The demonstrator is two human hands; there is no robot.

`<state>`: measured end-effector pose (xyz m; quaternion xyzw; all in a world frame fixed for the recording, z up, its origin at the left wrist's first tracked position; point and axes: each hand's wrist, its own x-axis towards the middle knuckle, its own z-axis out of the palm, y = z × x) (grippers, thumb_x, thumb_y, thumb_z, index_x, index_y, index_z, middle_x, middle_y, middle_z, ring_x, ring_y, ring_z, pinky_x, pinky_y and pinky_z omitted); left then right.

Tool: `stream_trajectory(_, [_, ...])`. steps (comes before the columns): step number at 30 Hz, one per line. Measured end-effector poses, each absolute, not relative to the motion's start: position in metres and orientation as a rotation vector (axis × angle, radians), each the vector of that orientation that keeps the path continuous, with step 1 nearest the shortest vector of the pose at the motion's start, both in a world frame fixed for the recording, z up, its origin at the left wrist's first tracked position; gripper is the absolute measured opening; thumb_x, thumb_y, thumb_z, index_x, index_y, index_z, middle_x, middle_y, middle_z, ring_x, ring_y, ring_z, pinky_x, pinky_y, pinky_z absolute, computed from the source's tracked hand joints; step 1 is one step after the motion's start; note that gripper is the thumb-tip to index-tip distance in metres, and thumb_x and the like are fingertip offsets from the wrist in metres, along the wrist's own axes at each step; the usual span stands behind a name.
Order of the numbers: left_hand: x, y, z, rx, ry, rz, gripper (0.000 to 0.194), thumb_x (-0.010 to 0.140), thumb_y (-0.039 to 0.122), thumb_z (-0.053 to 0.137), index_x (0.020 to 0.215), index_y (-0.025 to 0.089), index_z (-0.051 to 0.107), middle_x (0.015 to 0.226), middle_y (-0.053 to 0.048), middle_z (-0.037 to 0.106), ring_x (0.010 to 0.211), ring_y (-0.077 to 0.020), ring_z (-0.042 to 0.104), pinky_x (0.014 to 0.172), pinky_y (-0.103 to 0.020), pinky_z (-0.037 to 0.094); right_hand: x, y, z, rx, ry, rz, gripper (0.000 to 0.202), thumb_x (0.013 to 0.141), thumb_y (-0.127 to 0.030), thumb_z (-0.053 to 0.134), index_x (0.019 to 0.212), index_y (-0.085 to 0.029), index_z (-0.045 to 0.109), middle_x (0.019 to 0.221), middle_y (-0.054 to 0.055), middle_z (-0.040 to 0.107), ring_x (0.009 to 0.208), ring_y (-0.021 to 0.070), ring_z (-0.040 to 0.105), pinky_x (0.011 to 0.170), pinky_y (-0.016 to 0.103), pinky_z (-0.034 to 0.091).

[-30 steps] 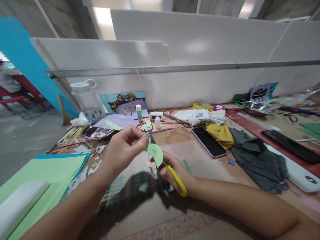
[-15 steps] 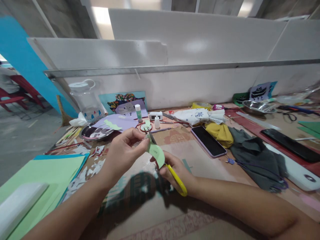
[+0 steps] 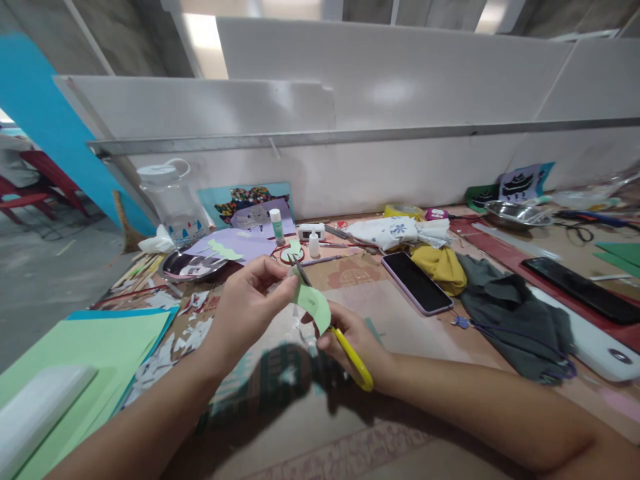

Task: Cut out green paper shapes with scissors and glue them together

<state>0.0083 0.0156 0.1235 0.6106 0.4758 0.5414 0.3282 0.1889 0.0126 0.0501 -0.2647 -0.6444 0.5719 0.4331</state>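
My left hand (image 3: 255,300) pinches the upper left end of a curved light green paper piece (image 3: 314,305) between thumb and fingers. Small dark marks show on the paper. My right hand (image 3: 345,340) is wrapped round the yellow handle of a pair of scissors (image 3: 354,360). The blades point up and away behind the paper, with their tips slightly apart near my left fingertips. Part of the blades is hidden by the paper. Both hands are held above the cardboard-covered table (image 3: 400,413).
Green sheets (image 3: 115,340) lie at the left beside paper scraps. A metal bowl (image 3: 173,267), water bottle (image 3: 175,207), glue stick (image 3: 277,227) and small white bottle (image 3: 314,245) stand further back. A phone (image 3: 417,283) and dark cloth (image 3: 515,320) are at the right.
The green paper's lower end has tilted slightly, and its curve looks narrower than before. Both hands stay in nearly the same places, still gripping the paper and the scissors.
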Motion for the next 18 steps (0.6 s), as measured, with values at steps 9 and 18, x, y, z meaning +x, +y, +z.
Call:
stream_trajectory(9, [0.0079,0.0166,0.1279,1.562,1.23,1.409,0.018,0.073,0.027,0.076,0.07,0.021,0.059,0.07,0.004,0.062,0.058,-0.0104,0.054,0.054,-0.021,0.044,0.1883,0.0132,0.0485,-0.665,-1.596,1.436,0.062,0.074,-0.075,0.073,0.095,-0.018,0.063,0.079,0.001,0.059,0.072,0.0154,0.051,0.067,0.028,0.044])
stream_trajectory(18, [0.0027,0.0204,0.1306,1.533,1.23,1.317,0.021,0.071,0.029,0.077,0.069,0.02,0.058,0.067,0.004,0.063,0.056,-0.0095,0.054,0.052,-0.02,0.041,0.188,0.0135,0.0421,-0.684,-1.57,1.459,0.055,0.074,-0.067,0.077,0.096,-0.018,0.064,0.084,0.002,0.063,0.077,0.0173,0.055,0.072,0.029,0.047])
